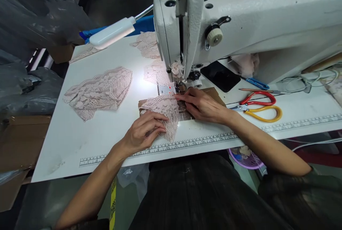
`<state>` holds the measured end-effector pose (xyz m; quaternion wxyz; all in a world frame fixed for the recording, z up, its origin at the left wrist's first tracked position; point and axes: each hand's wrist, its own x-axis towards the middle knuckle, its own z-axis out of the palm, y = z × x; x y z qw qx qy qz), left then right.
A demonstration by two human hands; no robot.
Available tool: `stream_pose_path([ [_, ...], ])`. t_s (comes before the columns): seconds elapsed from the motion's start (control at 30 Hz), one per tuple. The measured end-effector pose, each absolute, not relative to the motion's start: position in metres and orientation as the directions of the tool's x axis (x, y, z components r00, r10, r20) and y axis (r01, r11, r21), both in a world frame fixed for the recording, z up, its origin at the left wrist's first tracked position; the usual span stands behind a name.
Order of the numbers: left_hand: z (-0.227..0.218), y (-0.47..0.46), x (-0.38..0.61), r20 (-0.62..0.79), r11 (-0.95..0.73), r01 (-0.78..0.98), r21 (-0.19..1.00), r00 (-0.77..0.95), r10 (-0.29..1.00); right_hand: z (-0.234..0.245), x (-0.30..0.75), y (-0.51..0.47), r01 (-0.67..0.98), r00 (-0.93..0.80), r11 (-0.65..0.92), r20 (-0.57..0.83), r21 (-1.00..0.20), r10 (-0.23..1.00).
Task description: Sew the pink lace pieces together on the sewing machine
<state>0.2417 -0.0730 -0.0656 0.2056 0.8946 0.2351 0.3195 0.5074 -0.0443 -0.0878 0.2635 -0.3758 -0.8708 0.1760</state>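
A pale pink lace piece [162, 107] lies just in front of the sewing machine's presser foot [178, 87], on a brown board [211, 96]. My left hand [145, 130] rests over the lace's near-left part, thumb and fingers drawn together on the fabric. At the lace's upper right corner, close to the needle area, my right hand [201, 105] pinches the edge with its fingertips. More lace [156, 71] lies behind the foot, partly hidden by the machine head [171, 34].
A larger lace piece [101, 91] lies to the left, under a lamp [113, 32]. Right of my right hand are scissors [260, 107], a black phone [220, 75] and blue snips [256, 83]. A ruler strip [187, 142] follows the table's front edge. A purple basket [247, 160] sits below.
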Motion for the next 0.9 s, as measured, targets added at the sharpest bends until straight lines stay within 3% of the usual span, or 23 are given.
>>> stream_pose_path([
  [0.43,-0.070,-0.072,0.247,0.484,-0.846,0.221,0.485,0.739,0.470,-0.086,0.515,-0.046,0.500,-0.596,0.660,0.330,-0.561,0.732],
  [0.7,-0.072,-0.074,0.243,0.451,-0.851,0.262,0.455,0.756,0.474,-0.077,0.513,-0.057,0.545,-0.709,0.728,0.234,-0.416,0.665],
  [0.8,-0.066,-0.070,0.245,0.453,-0.876,0.301,0.376,0.765,0.457,-0.079,0.512,-0.058,0.565,-0.706,0.728,0.230,-0.388,0.670],
  [0.9,-0.059,-0.058,0.253,0.428,-0.902,0.387,0.192,0.794,0.431,-0.080,0.511,-0.057,0.568,-0.704,0.723,0.223,-0.393,0.674],
])
